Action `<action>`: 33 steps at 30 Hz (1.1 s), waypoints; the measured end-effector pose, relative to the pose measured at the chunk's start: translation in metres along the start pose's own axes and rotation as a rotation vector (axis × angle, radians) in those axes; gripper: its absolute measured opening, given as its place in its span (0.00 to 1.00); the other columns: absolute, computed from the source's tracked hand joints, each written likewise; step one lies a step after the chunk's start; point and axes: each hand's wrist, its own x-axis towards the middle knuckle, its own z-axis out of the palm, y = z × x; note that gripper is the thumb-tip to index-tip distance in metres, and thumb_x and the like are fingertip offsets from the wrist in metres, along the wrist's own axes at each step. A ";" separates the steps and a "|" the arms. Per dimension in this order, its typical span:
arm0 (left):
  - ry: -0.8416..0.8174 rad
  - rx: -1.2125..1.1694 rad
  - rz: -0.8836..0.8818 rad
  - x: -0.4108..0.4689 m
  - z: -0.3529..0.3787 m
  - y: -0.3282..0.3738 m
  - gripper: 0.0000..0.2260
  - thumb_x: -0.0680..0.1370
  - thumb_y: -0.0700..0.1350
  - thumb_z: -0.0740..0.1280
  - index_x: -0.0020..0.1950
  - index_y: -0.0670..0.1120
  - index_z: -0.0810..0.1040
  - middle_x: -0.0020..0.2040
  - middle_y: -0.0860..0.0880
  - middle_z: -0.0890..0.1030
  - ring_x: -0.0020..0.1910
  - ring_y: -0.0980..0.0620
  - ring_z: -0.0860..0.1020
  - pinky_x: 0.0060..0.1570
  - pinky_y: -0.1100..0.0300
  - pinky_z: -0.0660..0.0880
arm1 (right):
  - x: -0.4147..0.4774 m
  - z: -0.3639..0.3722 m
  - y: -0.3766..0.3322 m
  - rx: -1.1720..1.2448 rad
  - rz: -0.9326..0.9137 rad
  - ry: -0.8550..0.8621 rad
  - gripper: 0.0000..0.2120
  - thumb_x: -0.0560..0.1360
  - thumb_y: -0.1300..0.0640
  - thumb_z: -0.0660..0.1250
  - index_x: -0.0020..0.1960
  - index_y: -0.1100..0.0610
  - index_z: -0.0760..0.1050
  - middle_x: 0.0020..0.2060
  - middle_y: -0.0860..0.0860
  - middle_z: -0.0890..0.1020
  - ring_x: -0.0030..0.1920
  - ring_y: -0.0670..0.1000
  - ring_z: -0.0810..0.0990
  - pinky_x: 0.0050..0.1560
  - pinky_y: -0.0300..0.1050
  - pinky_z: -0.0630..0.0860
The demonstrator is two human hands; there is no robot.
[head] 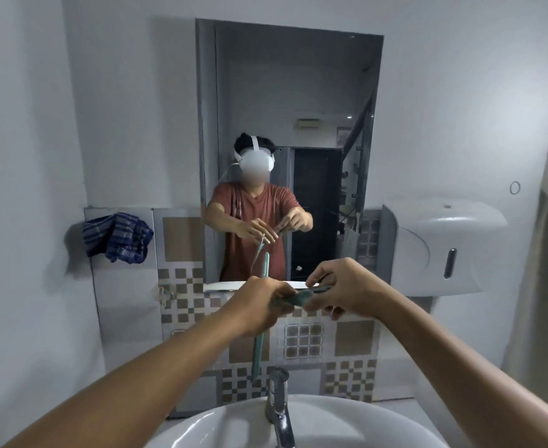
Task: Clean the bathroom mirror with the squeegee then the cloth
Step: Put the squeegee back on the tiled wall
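Centrally, both hands [263, 305] clamped on squeegee [290, 299], mirror [289, 124], sink [234, 421] below

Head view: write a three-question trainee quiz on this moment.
1. True or false: the blue checked cloth hangs on the wall left of the rectangular wall mirror.
2. Which hands hold the teal plastic squeegee? A) left only B) right only C) both
3. Fill in: the squeegee's handle hangs down above the chrome ____.

Key: 1 true. 2 C: left hand and right hand both grip it. 3 tap, over the white basin.
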 end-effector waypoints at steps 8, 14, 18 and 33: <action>0.110 -0.227 -0.175 -0.023 0.000 0.003 0.10 0.73 0.42 0.76 0.54 0.48 0.86 0.49 0.55 0.87 0.46 0.59 0.84 0.56 0.55 0.80 | -0.002 0.006 -0.010 0.322 -0.150 0.130 0.13 0.74 0.62 0.75 0.56 0.57 0.77 0.42 0.58 0.86 0.38 0.55 0.87 0.38 0.45 0.84; 0.203 -0.326 -0.258 -0.048 -0.008 0.005 0.07 0.77 0.41 0.72 0.52 0.51 0.85 0.46 0.58 0.85 0.48 0.59 0.83 0.56 0.56 0.80 | 0.013 0.033 -0.014 0.432 -0.286 0.153 0.19 0.78 0.63 0.70 0.65 0.49 0.71 0.43 0.57 0.86 0.44 0.52 0.87 0.44 0.50 0.85; 0.359 -0.402 -0.272 -0.061 -0.020 0.008 0.10 0.76 0.39 0.72 0.55 0.51 0.81 0.49 0.54 0.85 0.49 0.56 0.83 0.49 0.53 0.83 | 0.022 0.051 -0.023 0.435 -0.345 0.133 0.18 0.79 0.61 0.70 0.64 0.47 0.71 0.41 0.57 0.87 0.45 0.54 0.87 0.45 0.52 0.86; 0.513 -0.338 -0.276 -0.110 -0.052 -0.047 0.34 0.76 0.30 0.68 0.71 0.62 0.67 0.51 0.48 0.79 0.48 0.47 0.84 0.45 0.49 0.84 | 0.057 0.138 -0.052 0.367 -0.461 -0.075 0.29 0.80 0.65 0.65 0.73 0.38 0.66 0.46 0.54 0.81 0.48 0.52 0.84 0.49 0.49 0.85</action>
